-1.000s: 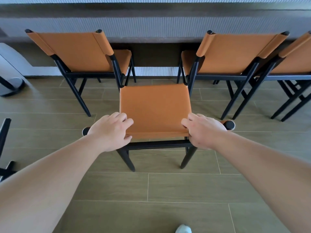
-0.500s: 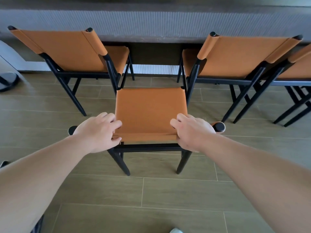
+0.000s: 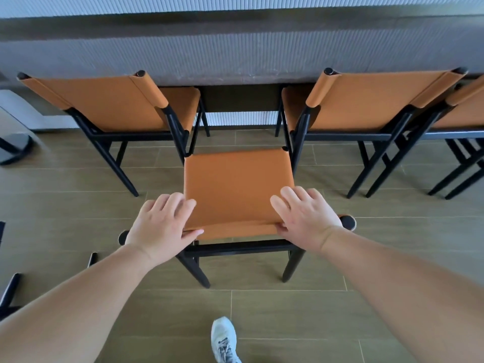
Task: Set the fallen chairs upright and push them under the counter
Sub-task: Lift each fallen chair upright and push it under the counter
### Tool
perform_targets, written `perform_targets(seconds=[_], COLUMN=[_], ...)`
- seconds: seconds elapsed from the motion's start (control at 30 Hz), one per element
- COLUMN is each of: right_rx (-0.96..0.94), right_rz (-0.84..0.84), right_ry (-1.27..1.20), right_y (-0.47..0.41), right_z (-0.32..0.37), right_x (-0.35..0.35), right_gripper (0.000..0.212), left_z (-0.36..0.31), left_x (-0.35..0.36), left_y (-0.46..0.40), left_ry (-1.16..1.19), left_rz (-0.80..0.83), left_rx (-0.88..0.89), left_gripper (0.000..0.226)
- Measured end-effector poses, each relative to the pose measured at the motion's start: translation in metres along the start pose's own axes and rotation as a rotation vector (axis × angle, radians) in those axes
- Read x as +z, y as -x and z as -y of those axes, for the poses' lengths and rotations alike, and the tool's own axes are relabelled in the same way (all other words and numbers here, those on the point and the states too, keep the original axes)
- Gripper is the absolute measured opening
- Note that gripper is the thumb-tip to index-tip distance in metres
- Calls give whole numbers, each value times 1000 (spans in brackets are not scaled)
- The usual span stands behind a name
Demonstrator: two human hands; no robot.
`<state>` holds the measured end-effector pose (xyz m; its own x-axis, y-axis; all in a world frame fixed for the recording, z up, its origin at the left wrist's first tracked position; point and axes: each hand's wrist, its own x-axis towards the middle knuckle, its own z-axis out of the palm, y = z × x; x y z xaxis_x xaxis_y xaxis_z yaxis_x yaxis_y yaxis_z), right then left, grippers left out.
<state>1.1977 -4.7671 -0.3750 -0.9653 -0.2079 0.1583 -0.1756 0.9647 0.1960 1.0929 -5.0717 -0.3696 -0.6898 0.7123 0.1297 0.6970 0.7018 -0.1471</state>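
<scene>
- Orange leather chair with a black frame (image 3: 237,187) stood upright between both hands, facing the counter.
- Left hand (image 3: 162,229) gripped the left end of its backrest, thumb pinching beneath.
- Right hand (image 3: 307,218) gripped the right end likewise.
- Beyond the fingers, two matching orange chairs (image 3: 110,106) (image 3: 366,103) sat tucked under the grey ribbed counter (image 3: 235,58).
- Below the arms, a white sneaker (image 3: 224,339) rested on the wood-look tile floor (image 3: 262,310).

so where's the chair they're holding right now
In the head view the held chair stands upright at centre, between two tucked chairs, short of the counter.
</scene>
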Motion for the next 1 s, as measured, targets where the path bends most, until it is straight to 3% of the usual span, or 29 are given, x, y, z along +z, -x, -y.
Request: perform_targets(seconds=[0.2,0.3,0.6,0.8,1.0], right_rx=[-12,111,186,201,241], right_rz=[-12,19,-9,34,63], right_ry=[91,170,171,133,88], right_y=[-46,-74,-145,-176,-199], right_z=[-31,-56,-106,-123,-128], right_x=[-16,-28,-41,-46,-48], right_gripper=[61,70,63,63,59], left_z=[31,48,95,106,126], left_x=[-19,-32,-50,-58,-61], left_y=[-48,-86,-172,-187,-216], left_ry=[-54,-87,-128,-182,-193], left_rz=[13,16,-42,2,23], left_rx=[16,37,145,-27,53], left_gripper=[67,68,74,86,80])
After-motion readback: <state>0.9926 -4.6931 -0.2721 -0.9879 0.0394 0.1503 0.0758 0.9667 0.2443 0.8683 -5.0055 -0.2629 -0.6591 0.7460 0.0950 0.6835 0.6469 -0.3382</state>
